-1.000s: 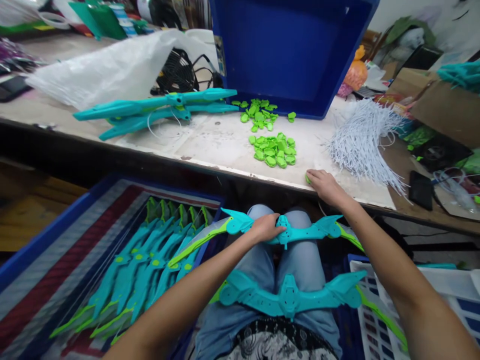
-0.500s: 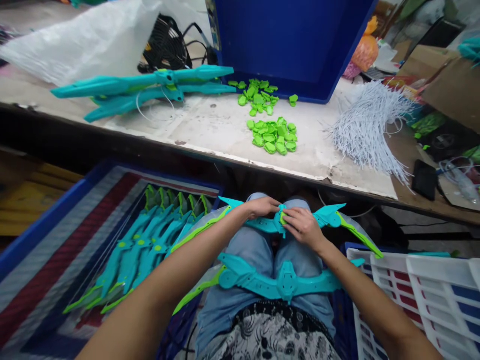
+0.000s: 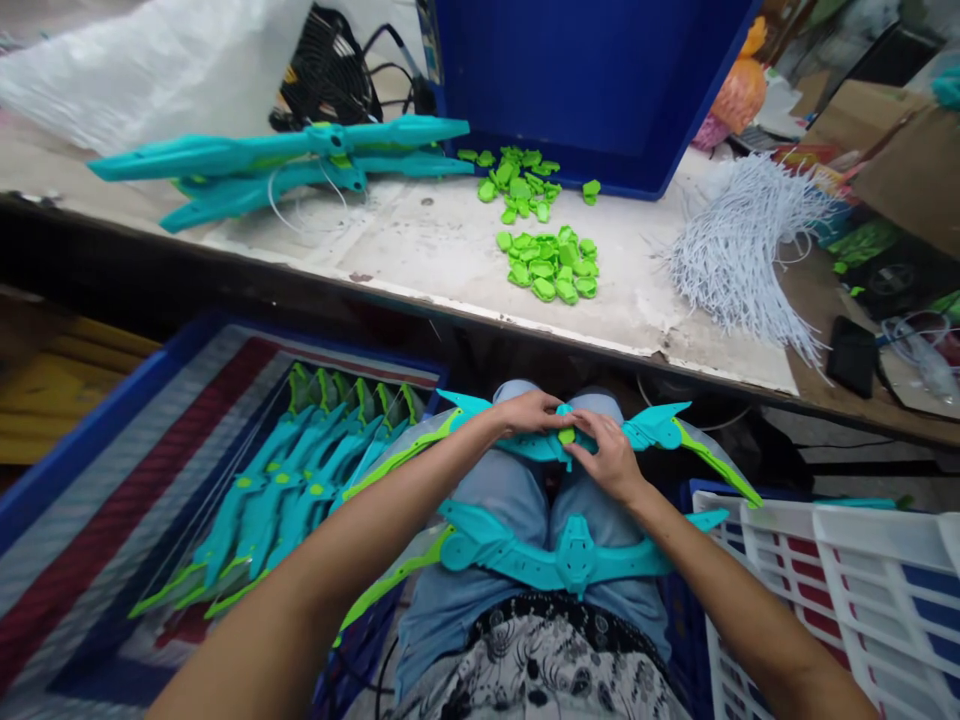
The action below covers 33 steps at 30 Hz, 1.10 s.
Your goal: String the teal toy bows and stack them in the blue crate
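A turquoise toy bow (image 3: 656, 430) with lime-green limb tips lies across my knees. My left hand (image 3: 531, 412) grips it just left of its centre block, thumb reaching to the middle. At that centre sits a small green plastic cap (image 3: 566, 436). My right hand (image 3: 606, 448) is closed at the right side of the centre, thumb and fingers pinched by the cap; its fingertips are partly hidden. Nearer my body, a second turquoise bow (image 3: 517, 560) rests on my thighs, untouched, with bare turquoise at its centre.
On the table (image 3: 420, 260) are loose green caps (image 3: 555, 262), a bundle of white strings (image 3: 742, 250), stacked turquoise bows (image 3: 225, 165) and a blue bin (image 3: 592, 90). A blue-rimmed crate (image 3: 172, 345) holding several bows stands left; a white plastic crate (image 3: 825, 530) stands right.
My right hand's fingers have lifted and shifted slightly off the centre, so more of the green cap shows. My left thumb now reaches over to the cap. The bows stay in place.
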{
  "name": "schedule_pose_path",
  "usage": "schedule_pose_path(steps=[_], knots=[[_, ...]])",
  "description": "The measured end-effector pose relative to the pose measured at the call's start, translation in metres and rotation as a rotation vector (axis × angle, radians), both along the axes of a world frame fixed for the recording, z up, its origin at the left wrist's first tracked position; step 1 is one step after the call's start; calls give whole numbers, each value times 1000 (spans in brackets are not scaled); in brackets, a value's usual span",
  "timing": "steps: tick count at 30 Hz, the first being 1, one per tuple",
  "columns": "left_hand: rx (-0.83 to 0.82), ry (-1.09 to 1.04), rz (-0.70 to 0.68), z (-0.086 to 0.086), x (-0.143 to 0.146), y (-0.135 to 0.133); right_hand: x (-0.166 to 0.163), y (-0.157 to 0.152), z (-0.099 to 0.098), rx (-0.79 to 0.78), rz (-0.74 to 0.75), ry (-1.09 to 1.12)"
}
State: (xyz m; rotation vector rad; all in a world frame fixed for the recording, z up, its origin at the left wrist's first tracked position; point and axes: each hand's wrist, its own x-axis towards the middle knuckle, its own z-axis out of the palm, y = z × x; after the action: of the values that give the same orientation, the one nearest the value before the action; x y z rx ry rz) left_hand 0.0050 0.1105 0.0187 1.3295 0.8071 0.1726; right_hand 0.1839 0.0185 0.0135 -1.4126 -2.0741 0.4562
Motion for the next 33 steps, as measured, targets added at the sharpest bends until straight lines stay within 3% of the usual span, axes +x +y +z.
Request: schedule_pose_path(steps=[5, 11, 16, 19, 23, 26, 28, 30, 32, 33], knots=[[99, 26, 4, -5, 1, -3, -9, -7, 2, -147, -103, 111], [73, 74, 34, -2, 3, -4, -6, 2, 1, -171, -242, 8], [59, 109, 75, -4, 8, -6, -1, 24, 7, -466, -130, -77], [101, 131, 124, -6, 9, -10, -4, 31, 11, -500, -88, -146], [164, 91, 105, -8, 7, -11, -3, 35, 19, -439, 24, -231], [276, 166, 51, -6, 7, -7, -1, 58, 37, -357, 155, -278], [400, 217, 103, 0, 8, -8, -2, 87, 54, -181, 71, -274], [609, 243, 244, 9, 10, -19, -9, 123, 71, 37, -117, -286], [823, 262, 318, 21, 9, -44, -21, 156, 83, 134, -253, -363], [875, 271, 290, 26, 7, -60, -27, 170, 87, 128, -280, -410]])
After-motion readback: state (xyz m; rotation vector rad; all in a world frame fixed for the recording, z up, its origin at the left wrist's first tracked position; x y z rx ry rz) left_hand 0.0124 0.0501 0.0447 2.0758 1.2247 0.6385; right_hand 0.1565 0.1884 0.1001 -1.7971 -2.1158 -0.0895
